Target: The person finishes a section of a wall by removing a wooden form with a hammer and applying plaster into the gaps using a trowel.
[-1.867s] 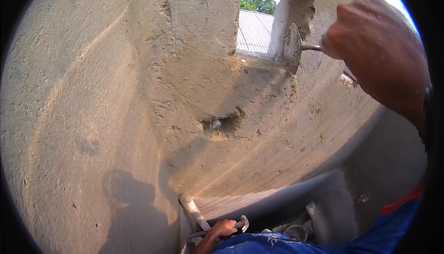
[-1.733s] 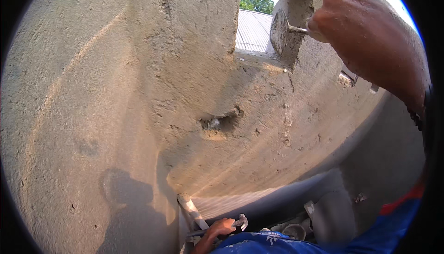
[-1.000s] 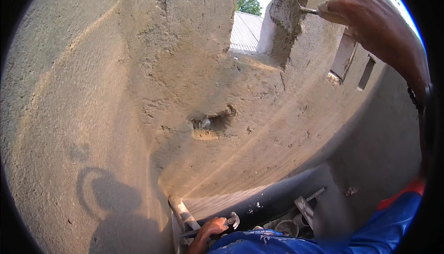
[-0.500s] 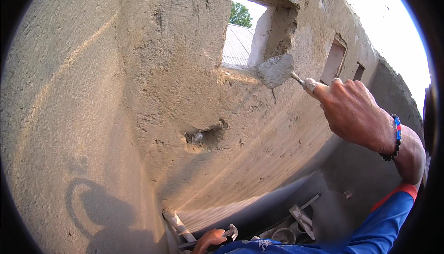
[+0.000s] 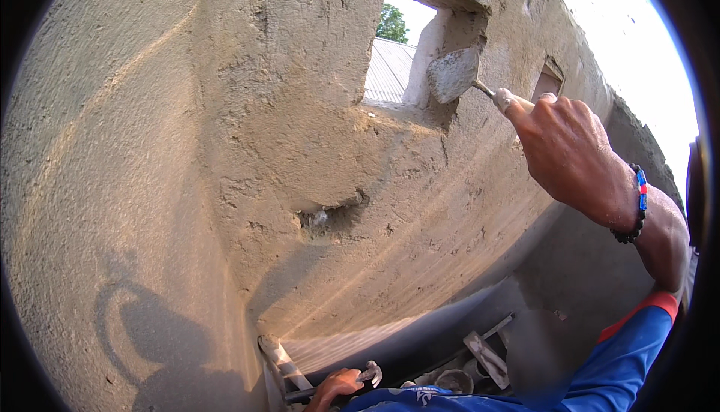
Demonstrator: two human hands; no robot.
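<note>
A mortar-smeared trowel (image 5: pixel 453 76) is in my right hand (image 5: pixel 568 149), whose fingers are wrapped round its handle. Its blade is raised in front of the lower right corner of a rough window opening (image 5: pixel 429 112); whether it touches the wall I cannot tell. Low in the view, my left hand (image 5: pixel 342 383) is closed round what looks like a claw hammer (image 5: pixel 370 372), its head showing past the fingers and a dark handle on the other side. Below the opening, the rough plastered wall (image 5: pixel 300 157) has a ragged hole (image 5: pixel 330 218) with something whitish inside.
Another wall (image 5: pixel 112 172) meets this one in a corner on the left and carries my shadow. Down below are a wooden pole (image 5: pixel 283 363), a board (image 5: pixel 487 359) and a round container (image 5: pixel 454 380). Farther right is a second opening (image 5: pixel 549 82).
My right hand has lifted the trowel slightly up and to the right, off the sill's corner. My left hand still grips the hammer; the view has shifted a little.
</note>
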